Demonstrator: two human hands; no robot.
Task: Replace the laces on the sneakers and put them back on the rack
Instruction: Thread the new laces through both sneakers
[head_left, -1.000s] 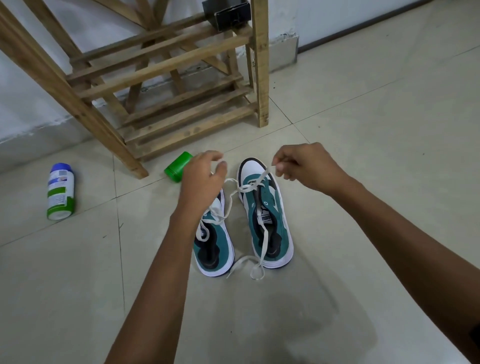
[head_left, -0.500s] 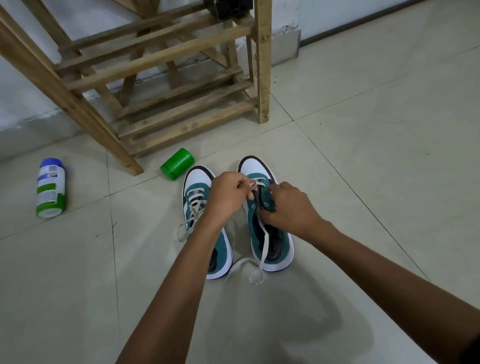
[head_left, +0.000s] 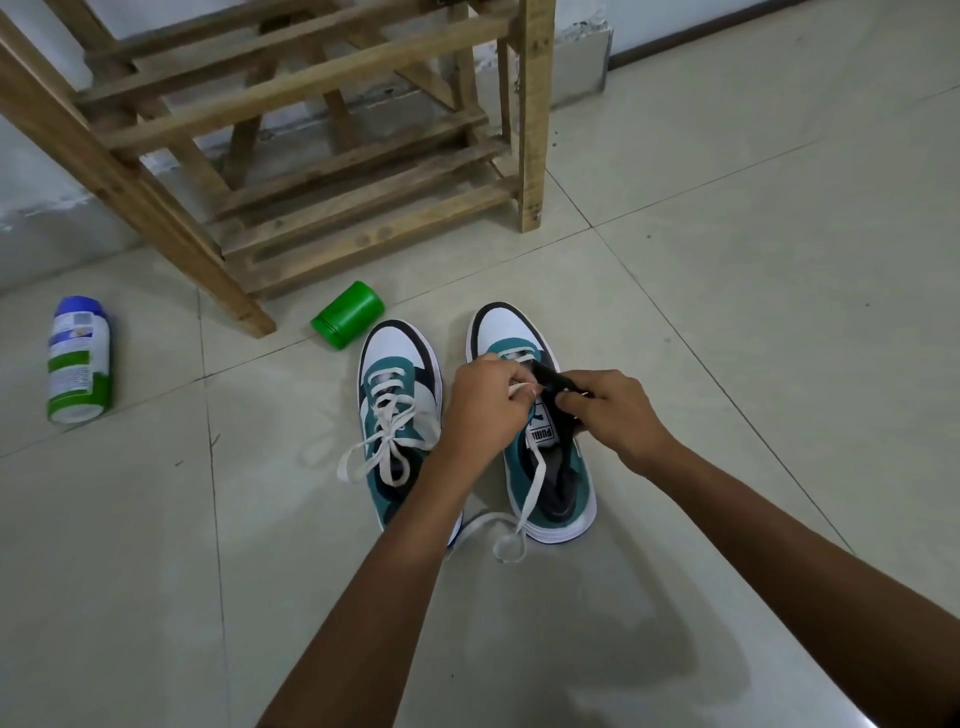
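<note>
1. We see the right sneaker (head_left: 545, 467) on the tiled floor (head_left: 727, 312), its white lace (head_left: 522, 519) trailing past the heel.
2. Our left hand (head_left: 485, 410) pinches the lace end; our right hand (head_left: 610, 410) grips the sneaker's dark upper.
3. Just beside it sits the left sneaker (head_left: 397, 415), already laced.
4. Beyond stand the wooden rack (head_left: 332, 171), a green cup (head_left: 348, 314) and a spray can (head_left: 78, 361).
</note>
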